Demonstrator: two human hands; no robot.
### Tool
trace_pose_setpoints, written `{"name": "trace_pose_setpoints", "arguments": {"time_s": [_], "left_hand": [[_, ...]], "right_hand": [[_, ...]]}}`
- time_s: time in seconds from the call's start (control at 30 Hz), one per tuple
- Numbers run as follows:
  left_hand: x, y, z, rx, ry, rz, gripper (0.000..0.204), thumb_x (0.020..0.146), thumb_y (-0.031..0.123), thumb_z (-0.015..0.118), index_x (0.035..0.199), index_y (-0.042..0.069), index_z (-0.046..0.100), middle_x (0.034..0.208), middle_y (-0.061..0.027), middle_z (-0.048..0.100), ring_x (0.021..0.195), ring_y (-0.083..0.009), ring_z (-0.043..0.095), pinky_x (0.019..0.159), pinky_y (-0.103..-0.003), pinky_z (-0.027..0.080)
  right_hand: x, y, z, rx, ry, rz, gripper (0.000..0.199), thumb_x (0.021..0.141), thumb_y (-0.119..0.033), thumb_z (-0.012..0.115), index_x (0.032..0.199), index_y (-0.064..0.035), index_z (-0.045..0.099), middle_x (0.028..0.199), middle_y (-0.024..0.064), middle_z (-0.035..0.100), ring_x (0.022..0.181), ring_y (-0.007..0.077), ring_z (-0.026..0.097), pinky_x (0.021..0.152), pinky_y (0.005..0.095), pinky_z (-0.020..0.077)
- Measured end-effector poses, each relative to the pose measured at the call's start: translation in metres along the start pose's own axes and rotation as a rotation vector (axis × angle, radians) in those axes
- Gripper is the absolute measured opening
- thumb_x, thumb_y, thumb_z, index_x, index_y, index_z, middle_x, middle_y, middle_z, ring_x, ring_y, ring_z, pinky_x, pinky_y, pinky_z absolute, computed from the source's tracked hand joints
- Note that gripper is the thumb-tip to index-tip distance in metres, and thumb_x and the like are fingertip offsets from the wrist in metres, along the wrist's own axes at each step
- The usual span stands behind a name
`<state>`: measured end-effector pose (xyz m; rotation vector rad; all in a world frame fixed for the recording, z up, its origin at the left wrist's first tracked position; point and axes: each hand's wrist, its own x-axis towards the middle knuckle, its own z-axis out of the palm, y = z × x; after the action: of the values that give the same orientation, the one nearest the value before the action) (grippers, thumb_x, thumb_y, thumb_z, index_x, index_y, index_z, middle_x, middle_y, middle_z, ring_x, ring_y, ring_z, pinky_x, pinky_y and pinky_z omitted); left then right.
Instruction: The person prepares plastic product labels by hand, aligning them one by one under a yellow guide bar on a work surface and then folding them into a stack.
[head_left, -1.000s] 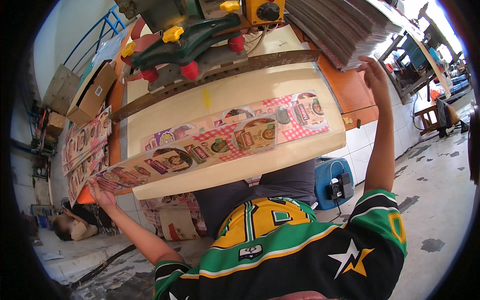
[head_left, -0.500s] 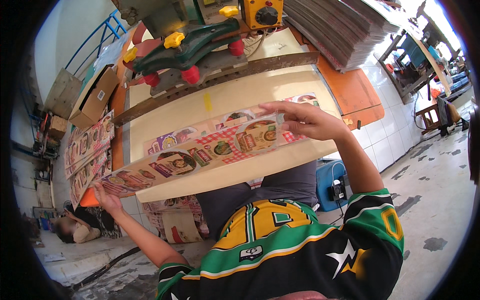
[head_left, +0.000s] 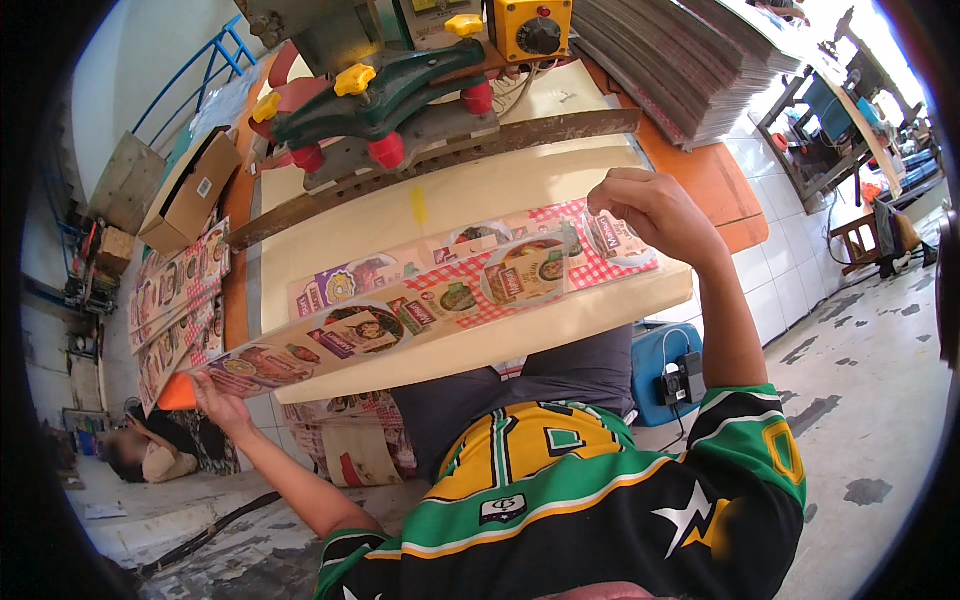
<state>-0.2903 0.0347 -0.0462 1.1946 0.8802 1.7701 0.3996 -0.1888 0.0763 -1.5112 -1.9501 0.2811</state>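
A long printed strip point(head_left: 440, 300) with food pictures and red checks slants across the pale table board point(head_left: 400, 215). My left hand point(head_left: 222, 402) grips its lower left end, thumb on top. Behind it lies another printed strip point(head_left: 372, 268), partly covered. My right hand point(head_left: 655, 210) is above the red-checked right end point(head_left: 620, 240) of the prints. Its fingers are bent and drawn together, with their tips at the print's upper edge. What they pinch, if anything, is hidden.
A metal bar point(head_left: 430, 172) crosses the board below a green clamp point(head_left: 385, 100) with yellow knobs. Tall sheet stacks point(head_left: 680, 65) stand at the far right. Loose prints point(head_left: 180, 300) and a cardboard box point(head_left: 190, 190) sit at left. A person point(head_left: 150, 450) is low at far left.
My right hand has moved right and upward off the front strip's end, its fingers going from spread to bent. More of the red-checked right end shows. My left hand stays nearly in place.
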Motion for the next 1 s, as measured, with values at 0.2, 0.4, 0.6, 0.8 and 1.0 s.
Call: {"name": "trace_pose_setpoints", "arguments": {"time_s": [0.2, 0.4, 0.6, 0.8, 1.0], "left_hand": [[0.002, -0.007, -0.028, -0.055, -0.029, -0.013, 0.032, 0.104, 0.027, 0.065, 0.123, 0.001, 0.061, 0.121, -0.0077, 0.067, 0.111, -0.017, 0.063, 0.1, -0.036, 0.05], [0.003, 0.04, -0.057, 0.056, 0.088, 0.071, 0.052, 0.106, 0.034, 0.06, 0.14, -0.003, 0.051, 0.138, -0.0176, 0.06, 0.124, -0.0289, 0.06, 0.104, -0.044, 0.05], [0.0, 0.026, -0.044, 0.043, -0.029, -0.09, 0.032, 0.106, 0.026, 0.061, 0.125, 0.0, 0.058, 0.124, -0.0115, 0.067, 0.113, -0.0197, 0.066, 0.1, -0.036, 0.051], [0.006, 0.014, 0.008, 0.089, -0.127, -0.22, 0.033, 0.106, 0.028, 0.061, 0.122, -0.002, 0.061, 0.118, -0.0097, 0.07, 0.107, -0.0169, 0.068, 0.096, -0.032, 0.053], [0.01, 0.002, 0.077, 0.037, -0.21, -0.334, 0.029, 0.105, 0.026, 0.064, 0.116, 0.0, 0.065, 0.113, -0.0088, 0.073, 0.102, -0.0159, 0.07, 0.09, -0.031, 0.056]], "right_hand": [[-0.008, 0.02, 0.002, -0.097, 0.055, -0.096, 0.02, 0.082, 0.005, 0.062, 0.101, -0.0004, 0.068, 0.095, 0.0097, 0.069, 0.089, 0.0227, 0.067, 0.079, 0.0357, 0.0524], [-0.056, 0.075, -0.084, -0.178, 0.344, 0.334, 0.016, 0.097, 0.001, 0.057, 0.108, -0.0001, 0.069, 0.085, 0.0066, 0.067, 0.076, 0.0145, 0.062, 0.072, 0.0308, 0.0513], [-0.071, 0.061, -0.076, 0.064, 0.315, 0.391, 0.017, 0.097, 0.002, 0.057, 0.107, 0.0021, 0.07, 0.088, 0.0088, 0.069, 0.076, 0.0155, 0.064, 0.072, 0.0319, 0.0536], [-0.069, -0.012, -0.059, 0.45, -0.165, 0.096, 0.016, 0.094, 0.002, 0.06, 0.099, 0.0043, 0.075, 0.094, 0.0167, 0.076, 0.092, 0.0251, 0.075, 0.084, 0.0363, 0.0588], [-0.034, -0.08, -0.032, 1.153, -0.419, -0.591, 0.024, 0.102, -0.008, 0.06, 0.107, 0.0098, 0.075, 0.109, 0.0232, 0.076, 0.104, 0.0359, 0.075, 0.097, 0.0454, 0.0569]]}}
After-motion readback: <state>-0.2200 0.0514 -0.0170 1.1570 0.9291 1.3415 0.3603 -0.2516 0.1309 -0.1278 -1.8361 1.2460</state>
